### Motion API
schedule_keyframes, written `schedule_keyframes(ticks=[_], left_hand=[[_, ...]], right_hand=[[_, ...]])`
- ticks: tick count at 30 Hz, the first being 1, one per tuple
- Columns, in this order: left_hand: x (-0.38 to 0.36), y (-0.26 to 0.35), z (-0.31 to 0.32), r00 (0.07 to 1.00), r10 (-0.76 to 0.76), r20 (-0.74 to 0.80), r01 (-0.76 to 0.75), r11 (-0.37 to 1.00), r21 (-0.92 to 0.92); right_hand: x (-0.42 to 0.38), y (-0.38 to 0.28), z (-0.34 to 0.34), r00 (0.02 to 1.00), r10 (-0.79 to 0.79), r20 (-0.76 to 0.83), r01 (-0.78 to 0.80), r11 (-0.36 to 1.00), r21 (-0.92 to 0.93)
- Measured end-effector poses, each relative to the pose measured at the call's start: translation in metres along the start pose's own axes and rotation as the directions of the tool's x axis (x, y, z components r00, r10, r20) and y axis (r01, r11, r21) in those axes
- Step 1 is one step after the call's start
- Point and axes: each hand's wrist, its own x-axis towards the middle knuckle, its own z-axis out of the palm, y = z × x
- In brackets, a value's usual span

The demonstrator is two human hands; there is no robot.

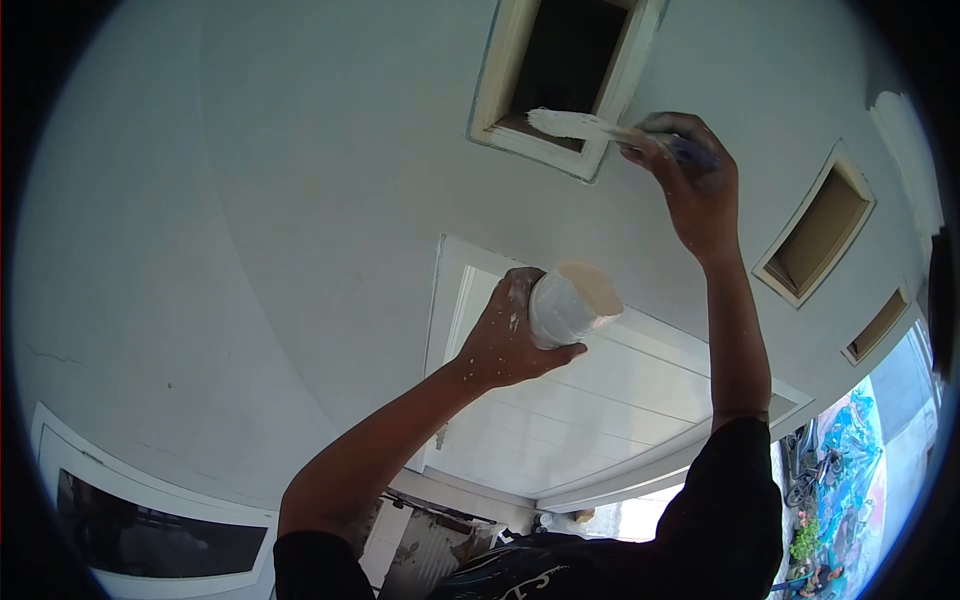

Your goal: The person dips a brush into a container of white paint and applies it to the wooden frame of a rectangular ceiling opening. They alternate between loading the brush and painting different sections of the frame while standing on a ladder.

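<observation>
My right hand (690,165) is closed round the handle of a paintbrush (570,123), its bristles thick with white paint. The brush tip overlaps the lower part of a white-framed wall opening (535,148) with a dark inside. Lower down, my left hand (515,335) grips a white plastic paint tub (562,308), fingers wrapped about its side and the thumb along its lower edge. The tub is tilted, showing a pale, cream-coloured round face. White paint specks dot my left hand and wrist.
A white panelled door (590,385) in a frame lies behind the tub. Two more framed openings, a larger one (818,230) and a smaller one (877,328), are to the right. A dark-paned window (155,525) sits at lower left. Motorbikes (808,465) stand outside at lower right.
</observation>
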Motion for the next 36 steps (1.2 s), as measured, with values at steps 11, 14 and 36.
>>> schedule_keyframes(ticks=[11,14,36], left_hand=[[0.001,0.008,-0.005,0.999,-0.026,0.030,0.026,0.999,0.021],[0.002,0.007,-0.005,0.999,-0.044,0.026,0.046,0.998,-0.044],[0.003,0.004,-0.003,1.000,0.018,-0.023,-0.018,0.999,-0.028]], right_hand=[[0.051,-0.011,0.037,0.898,0.073,0.433,0.138,0.889,-0.436],[0.052,-0.013,0.035,0.904,0.037,0.425,0.203,0.839,-0.505],[0.048,-0.027,0.027,0.859,-0.168,0.484,0.387,0.832,-0.398]])
